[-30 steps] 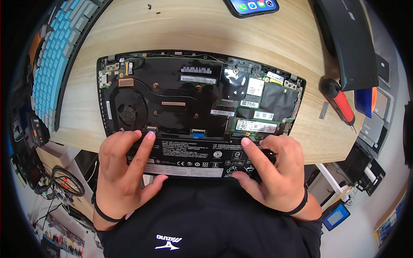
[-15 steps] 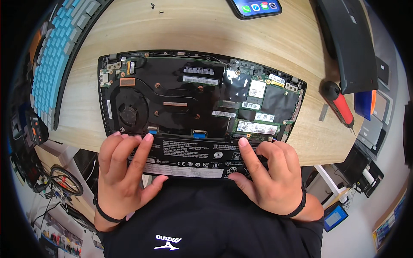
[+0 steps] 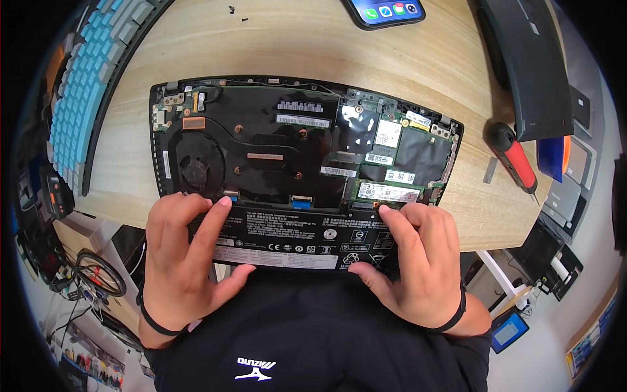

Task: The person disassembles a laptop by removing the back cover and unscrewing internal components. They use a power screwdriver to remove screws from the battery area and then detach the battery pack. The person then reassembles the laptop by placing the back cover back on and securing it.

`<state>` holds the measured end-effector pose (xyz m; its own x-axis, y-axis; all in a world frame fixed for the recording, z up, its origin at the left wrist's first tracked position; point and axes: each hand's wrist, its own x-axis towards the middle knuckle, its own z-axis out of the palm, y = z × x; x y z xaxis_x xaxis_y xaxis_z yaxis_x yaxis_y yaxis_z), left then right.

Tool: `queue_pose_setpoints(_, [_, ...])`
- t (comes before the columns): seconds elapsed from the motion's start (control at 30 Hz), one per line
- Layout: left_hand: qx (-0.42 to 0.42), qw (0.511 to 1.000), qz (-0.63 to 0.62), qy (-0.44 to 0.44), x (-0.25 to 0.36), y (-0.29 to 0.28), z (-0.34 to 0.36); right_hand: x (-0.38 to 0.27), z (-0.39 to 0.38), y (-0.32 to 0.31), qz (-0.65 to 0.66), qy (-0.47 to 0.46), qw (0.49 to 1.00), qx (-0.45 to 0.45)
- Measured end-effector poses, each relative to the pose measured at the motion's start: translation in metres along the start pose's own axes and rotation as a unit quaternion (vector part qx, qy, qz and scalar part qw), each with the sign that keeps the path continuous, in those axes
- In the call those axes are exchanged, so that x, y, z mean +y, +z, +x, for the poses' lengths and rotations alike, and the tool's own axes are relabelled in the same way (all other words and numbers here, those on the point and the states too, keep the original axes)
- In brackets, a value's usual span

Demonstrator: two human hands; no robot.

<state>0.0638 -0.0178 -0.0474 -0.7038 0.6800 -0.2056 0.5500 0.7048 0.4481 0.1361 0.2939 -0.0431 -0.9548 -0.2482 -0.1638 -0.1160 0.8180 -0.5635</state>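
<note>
An opened laptop base [image 3: 274, 157] lies on the desk, showing its fan [image 3: 194, 171], circuit boards [image 3: 398, 176], two blue ribbon connectors [image 3: 300, 203] and a long black battery [image 3: 294, 238] along the near side. My left hand [image 3: 183, 261] rests on the battery's left part, fingertips at its upper edge by a connector, thumb apart at the front edge. On the right part lies my right hand [image 3: 418, 268], index fingertip beside a small screw point below the silver-labelled board, other fingers bent, thumb at the front edge. Both hands have their fingers apart.
A pale blue keyboard [image 3: 81, 104] stands at the left. At the back are a phone [image 3: 385, 12] and a few small screws [image 3: 232, 10]. To the right lie a red-and-black screwdriver [image 3: 513, 157] and a dark panel [image 3: 529, 65] on the wooden desk [image 3: 274, 46].
My right index fingertip has shifted slightly rightward along the battery's upper edge, and its neighbouring fingers have moved up a little. My left hand has barely moved.
</note>
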Motion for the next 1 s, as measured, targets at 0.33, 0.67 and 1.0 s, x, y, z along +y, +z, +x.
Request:
queue_pose_setpoints(0.33, [0.061,0.998,-0.017,-0.016,0.007,0.001,-0.005,-0.003,-0.003,-0.003,0.016,-0.012,0.999,0.030])
queue_pose_setpoints(0.67, [0.091,0.996,-0.008,-0.007,0.008,0.004,-0.011,-0.001,-0.007,-0.002,0.016,-0.036,0.996,0.077])
queue_pose_setpoints(1.0, [0.095,0.995,0.006,-0.012,0.010,0.006,-0.014,0.001,-0.010,-0.002,0.023,-0.046,0.995,0.083])
